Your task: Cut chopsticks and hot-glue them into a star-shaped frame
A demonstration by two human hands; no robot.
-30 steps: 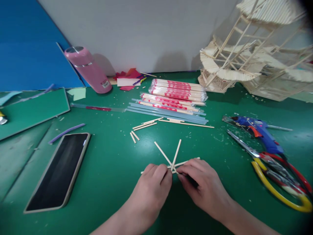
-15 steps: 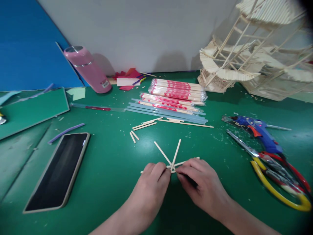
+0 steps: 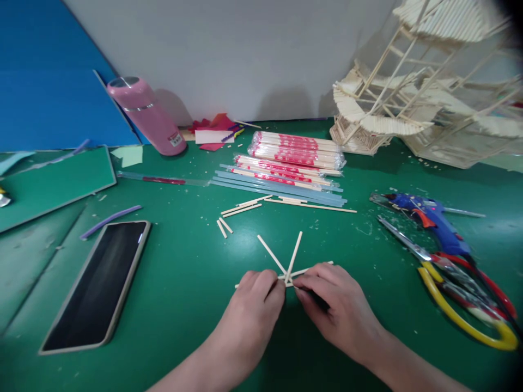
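Observation:
Several thin wooden sticks (image 3: 295, 255) meet at one point low in the middle of the head view and fan outward. My left hand (image 3: 257, 305) is closed on the left side of this fan, fingers pinched near the joint; one stick end pokes out beyond its knuckles. My right hand (image 3: 337, 307) pinches the right side close to the joint, with a stick end showing past its fingers. The fingertips hide part of the joint. Beyond the hands lie short cut sticks (image 3: 225, 227) and longer loose sticks (image 3: 310, 206).
Wrapped chopsticks (image 3: 296, 151) and pale blue glue sticks (image 3: 278, 189) lie behind. To the right are a blue glue gun (image 3: 433, 215) and yellow-and-red-handled cutters (image 3: 461, 294), below a wooden stick model (image 3: 408, 103). A phone (image 3: 98, 286) and pink bottle (image 3: 147, 114) are left.
Almost nothing differs. Both hands keep their pinch on the sticks, and the view has shifted only very slightly.

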